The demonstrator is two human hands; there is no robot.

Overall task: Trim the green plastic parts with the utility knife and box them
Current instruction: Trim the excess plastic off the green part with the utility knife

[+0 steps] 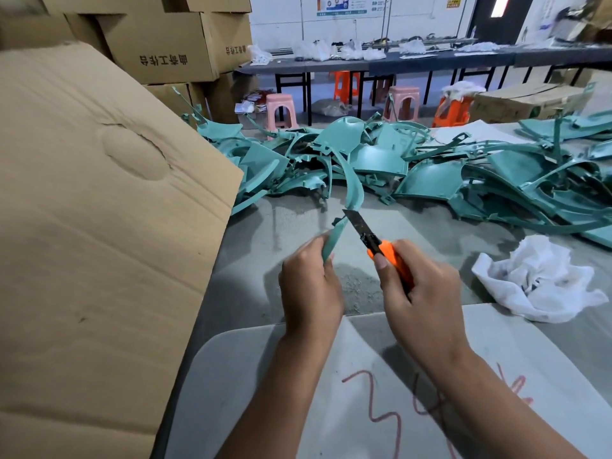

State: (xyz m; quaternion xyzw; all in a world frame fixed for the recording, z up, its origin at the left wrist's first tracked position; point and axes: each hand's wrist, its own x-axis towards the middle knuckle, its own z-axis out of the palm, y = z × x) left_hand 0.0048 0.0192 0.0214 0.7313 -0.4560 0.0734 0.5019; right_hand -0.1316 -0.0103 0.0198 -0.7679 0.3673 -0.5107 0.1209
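Head view: left hand (309, 286) grips green strip (347, 200), right hand (420, 289) holds knife (371, 238) at its edge.

Green plastic part under the knife, with untrimmed stock behind.

The curved green strip (344, 207) stands tilted upright; the dark blade of the orange utility knife (381, 246) touches its edge midway. A loose pile of green parts (397, 167) lies across the grey table beyond.
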